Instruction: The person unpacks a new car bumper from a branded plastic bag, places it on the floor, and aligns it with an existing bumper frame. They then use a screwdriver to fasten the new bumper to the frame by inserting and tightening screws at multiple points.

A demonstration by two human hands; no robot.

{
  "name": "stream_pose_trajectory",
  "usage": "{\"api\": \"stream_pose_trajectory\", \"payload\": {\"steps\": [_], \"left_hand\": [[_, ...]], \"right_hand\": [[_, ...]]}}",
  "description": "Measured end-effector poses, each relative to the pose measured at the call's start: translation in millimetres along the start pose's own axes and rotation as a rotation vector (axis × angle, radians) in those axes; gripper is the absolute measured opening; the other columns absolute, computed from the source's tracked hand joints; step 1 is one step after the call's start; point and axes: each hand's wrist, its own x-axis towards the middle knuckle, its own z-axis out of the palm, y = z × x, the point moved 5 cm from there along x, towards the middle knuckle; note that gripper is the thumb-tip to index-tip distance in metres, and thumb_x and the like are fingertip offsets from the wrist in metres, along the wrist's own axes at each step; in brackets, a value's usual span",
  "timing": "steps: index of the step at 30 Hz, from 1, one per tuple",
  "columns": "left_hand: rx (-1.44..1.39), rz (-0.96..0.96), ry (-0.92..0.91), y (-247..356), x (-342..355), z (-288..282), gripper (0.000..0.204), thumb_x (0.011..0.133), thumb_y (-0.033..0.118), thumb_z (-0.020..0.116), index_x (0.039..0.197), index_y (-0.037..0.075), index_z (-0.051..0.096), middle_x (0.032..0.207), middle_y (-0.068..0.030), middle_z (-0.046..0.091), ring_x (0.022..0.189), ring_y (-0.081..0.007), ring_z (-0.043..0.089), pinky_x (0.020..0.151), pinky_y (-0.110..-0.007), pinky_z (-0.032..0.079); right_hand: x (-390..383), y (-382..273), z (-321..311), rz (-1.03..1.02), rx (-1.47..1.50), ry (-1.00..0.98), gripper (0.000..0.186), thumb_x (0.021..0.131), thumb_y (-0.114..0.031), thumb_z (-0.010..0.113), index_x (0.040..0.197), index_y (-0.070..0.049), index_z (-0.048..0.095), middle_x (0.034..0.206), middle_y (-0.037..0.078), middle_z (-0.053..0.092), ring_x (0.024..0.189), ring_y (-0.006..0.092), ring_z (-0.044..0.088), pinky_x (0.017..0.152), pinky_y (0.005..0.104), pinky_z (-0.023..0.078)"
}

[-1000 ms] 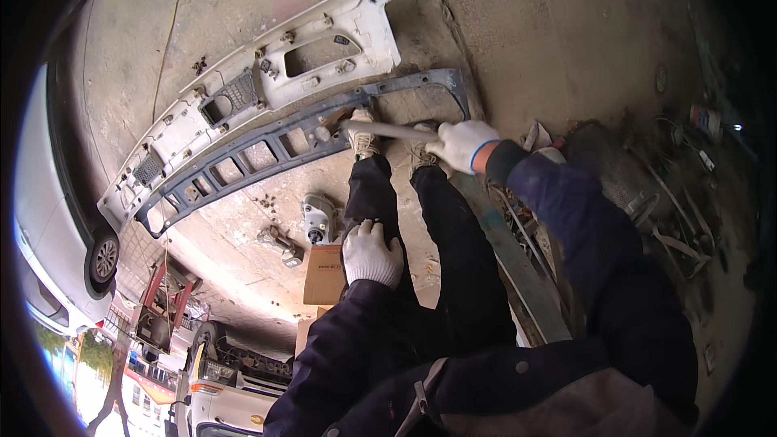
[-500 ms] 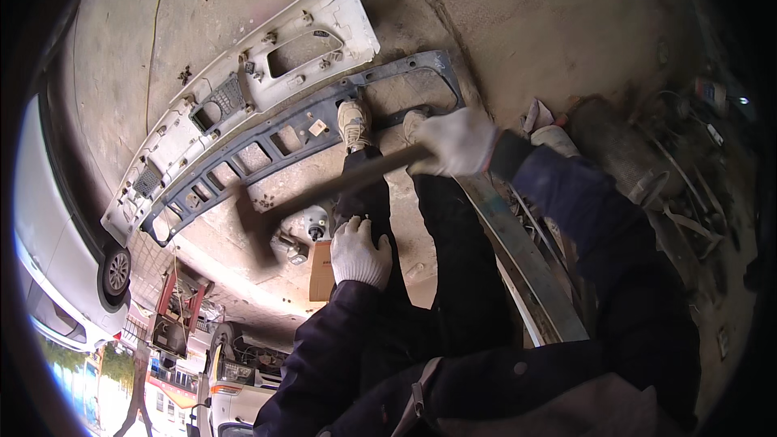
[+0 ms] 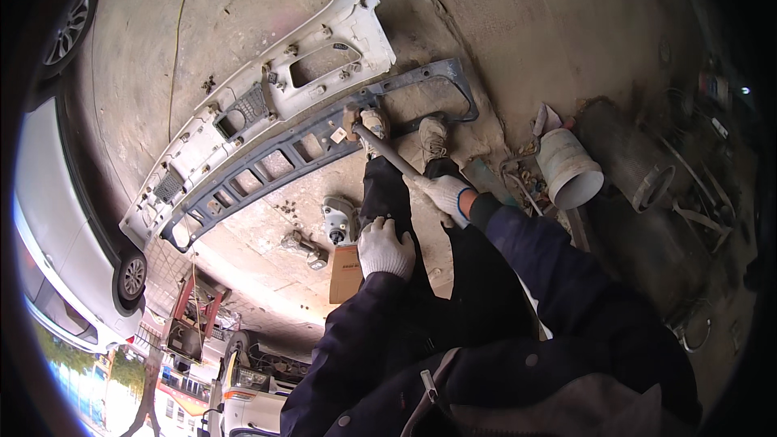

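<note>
My right hand (image 3: 447,196), in a white knit glove, grips the handle of a hammer (image 3: 394,159). Its brownish head hangs low beside my left shoe (image 3: 374,129), in front of part of a dark grey perforated vehicle frame (image 3: 279,139). Whether the head touches the frame or the shoe, I cannot tell. On my left knee lies my gloved left hand (image 3: 387,248), fingers draped over the trouser leg, holding nothing. A long white bumper-like panel (image 3: 320,91) rests just beyond the frame, with cutouts and clips along it.
Left of my legs are a cardboard box (image 3: 346,273), a grey metal part (image 3: 340,217) and a smaller metal part (image 3: 305,248). A whitish bucket (image 3: 570,168) and dark cylinders (image 3: 619,150) lie at right. A silver car (image 3: 69,218) stands far left.
The hammer has swung from left of my legs down to beside my left shoe, its head now farther away. My left hand stays on the knee. The view has shifted, showing the bucket more fully.
</note>
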Motion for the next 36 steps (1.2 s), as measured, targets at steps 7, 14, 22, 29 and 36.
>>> {"api": "stream_pose_trajectory", "payload": {"steps": [7,14,22,29,36], "left_hand": [[0.022,0.043,0.035,-6,3,3,0.045,0.089,0.027,0.069,0.123,-0.002,0.07,0.132,-0.0206,0.067,0.125,-0.0396,0.061,0.109,-0.047,0.047],[0.086,0.12,-0.022,-13,17,-5,0.045,0.089,0.029,0.069,0.123,-0.001,0.07,0.133,-0.0204,0.066,0.123,-0.0399,0.061,0.107,-0.048,0.048],[0.074,0.068,-0.299,-29,45,-27,0.045,0.092,0.029,0.066,0.125,0.0,0.069,0.136,-0.0189,0.065,0.125,-0.0385,0.061,0.106,-0.046,0.05],[0.191,0.223,-0.171,-27,42,-34,0.046,0.09,0.028,0.068,0.128,0.001,0.067,0.137,-0.0195,0.065,0.124,-0.0394,0.062,0.104,-0.048,0.051],[0.215,0.226,-0.22,-28,51,-36,0.045,0.09,0.027,0.067,0.127,0.002,0.067,0.135,-0.0199,0.065,0.122,-0.0403,0.062,0.103,-0.048,0.051]], "right_hand": [[32,-13,60,-0.113,1.639,-0.598,0.073,0.092,-0.087,0.046,0.091,-0.015,0.059,0.055,-0.005,0.046,0.041,0.0134,0.042,0.041,0.0333,0.04],[67,-32,25,-0.396,2.16,-0.311,0.062,0.098,-0.076,0.051,0.073,-0.02,0.059,0.054,-0.008,0.047,0.041,0.0076,0.045,0.044,0.0304,0.05],[119,-161,27,-0.409,2.562,-0.047,0.055,0.097,-0.068,0.06,0.071,-0.019,0.053,0.055,-0.002,0.048,0.045,0.0165,0.046,0.047,0.034,0.046],[138,-146,20,-0.52,2.322,-0.892,0.055,0.097,-0.07,0.059,0.081,-0.018,0.053,0.062,-0.009,0.043,0.048,0.007,0.048,0.049,0.0296,0.051],[112,-130,30,-0.67,2.584,-0.413,0.049,0.096,-0.065,0.064,0.085,-0.017,0.06,0.063,-0.006,0.05,0.052,0.011,0.049,0.051,0.0324,0.048]]}}
